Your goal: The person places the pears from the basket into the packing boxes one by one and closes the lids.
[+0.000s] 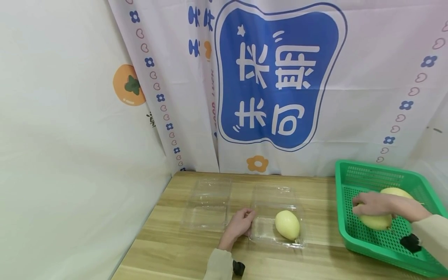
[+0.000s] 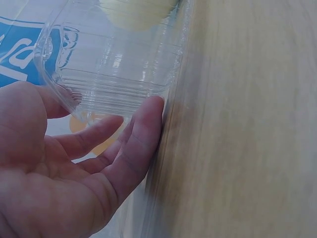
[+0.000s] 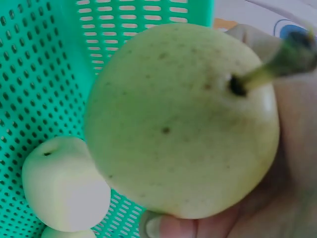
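The white hanging cloth backdrop (image 1: 280,77) carries a big blue rounded panel (image 1: 280,74) with four white Chinese characters, seen mirrored. Small blue characters stand at its left edge, too small to read.

Pale yellow-green pear (image 3: 183,124) with brown specks, green perforated basket (image 1: 353,175), clear container (image 1: 276,202), possibly light woodgrain table (image 1: 175,249)

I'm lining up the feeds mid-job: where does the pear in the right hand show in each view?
Head: the held pear sits at the right edge, under the right hand, inside the green basket.
Left wrist: not in view.
Right wrist: the pear fills the centre, stem to the upper right.
Shared landmark: the basket's green mesh.
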Available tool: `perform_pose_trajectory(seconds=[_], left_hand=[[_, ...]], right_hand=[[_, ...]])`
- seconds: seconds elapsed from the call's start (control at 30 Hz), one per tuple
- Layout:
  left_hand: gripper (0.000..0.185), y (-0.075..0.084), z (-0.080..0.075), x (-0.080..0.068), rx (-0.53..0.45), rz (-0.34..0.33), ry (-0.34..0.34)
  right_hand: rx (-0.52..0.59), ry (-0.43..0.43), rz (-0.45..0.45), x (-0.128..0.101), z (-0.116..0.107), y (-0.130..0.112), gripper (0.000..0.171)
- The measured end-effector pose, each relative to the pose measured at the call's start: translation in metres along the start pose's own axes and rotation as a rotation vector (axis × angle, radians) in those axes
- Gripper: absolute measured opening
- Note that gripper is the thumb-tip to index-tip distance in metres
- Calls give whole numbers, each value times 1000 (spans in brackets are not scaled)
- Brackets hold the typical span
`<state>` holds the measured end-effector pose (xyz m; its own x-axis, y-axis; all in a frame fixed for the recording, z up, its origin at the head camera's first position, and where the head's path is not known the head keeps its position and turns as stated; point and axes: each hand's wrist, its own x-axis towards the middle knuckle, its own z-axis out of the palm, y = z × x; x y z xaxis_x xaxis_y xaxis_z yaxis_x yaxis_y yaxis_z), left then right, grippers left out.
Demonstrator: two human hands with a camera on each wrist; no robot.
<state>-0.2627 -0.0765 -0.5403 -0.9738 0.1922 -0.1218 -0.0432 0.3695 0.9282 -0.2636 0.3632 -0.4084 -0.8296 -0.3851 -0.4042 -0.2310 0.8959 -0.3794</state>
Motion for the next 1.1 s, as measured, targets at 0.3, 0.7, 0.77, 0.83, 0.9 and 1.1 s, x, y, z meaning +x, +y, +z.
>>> perform_pose_trajectory(seconds=[0.3, 0.7, 0.77, 0.83, 0.9, 1.1], left_hand=[[39, 0, 0, 1, -3, 5, 1], [38, -1, 1, 2, -3, 2, 1], [38, -2, 1, 2, 8, 4, 6], [37, -2, 1, 3, 14, 6, 12], [36, -1, 1, 3, 21, 9, 18], [36, 0, -1, 1, -5, 4, 6]], right_hand=[[-49, 122, -183, -7, -5, -7, 11], [-129, 282, -187, -16, -9, -30, 14], [-144, 308, -197, -17, -9, -34, 14], [-156, 341, -210, -18, -10, -37, 15], [-161, 370, -224, -20, -10, -41, 16], [-159, 465, -251, -24, -8, -50, 14]])
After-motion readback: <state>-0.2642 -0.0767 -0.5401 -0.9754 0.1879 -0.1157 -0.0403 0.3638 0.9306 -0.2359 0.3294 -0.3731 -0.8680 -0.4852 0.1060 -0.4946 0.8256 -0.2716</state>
